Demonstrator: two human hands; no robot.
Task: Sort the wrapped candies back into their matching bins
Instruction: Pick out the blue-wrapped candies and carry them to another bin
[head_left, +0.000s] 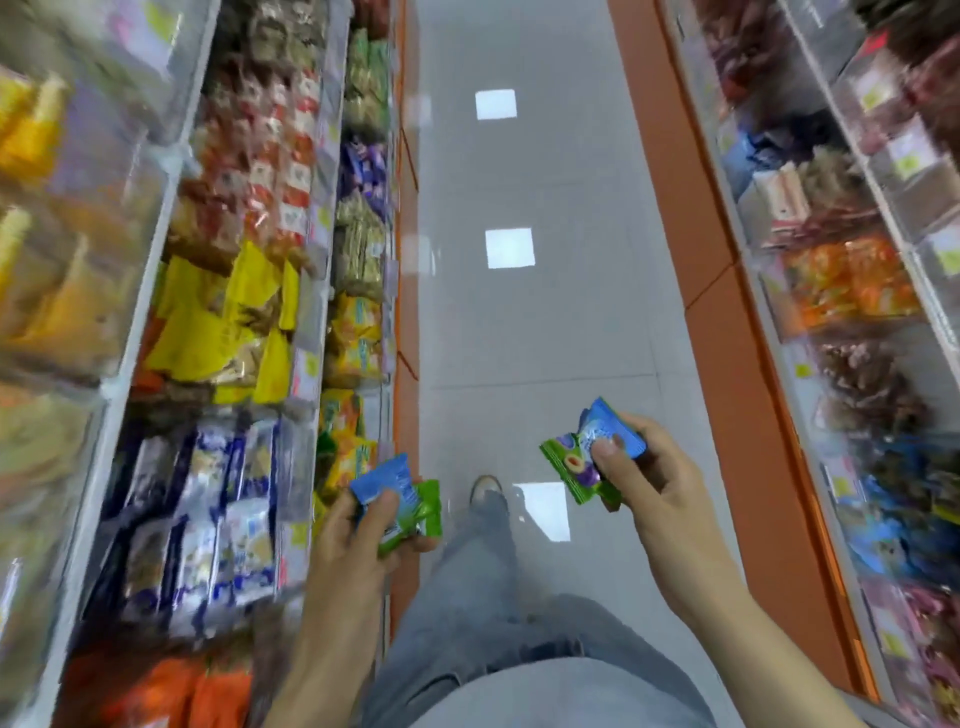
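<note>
Both hands are loaded over the aisle. The left hand (358, 540) clasps the left candies (389, 478), blue on green, just beside the lower shelf's front edge. The right hand (654, 483) pinches the right candies (571, 467), blue above green-purple, with the thumb on top. Each grip mixes colours, so I'd guess the wrong one could drop into a bin, or a slick wrapper could slide out onto the tile floor (545, 312). The glossy grey tiles mirror the ceiling lights, and orange plinths (727, 312) run under the clear bins (296, 467) on both sides.
</note>
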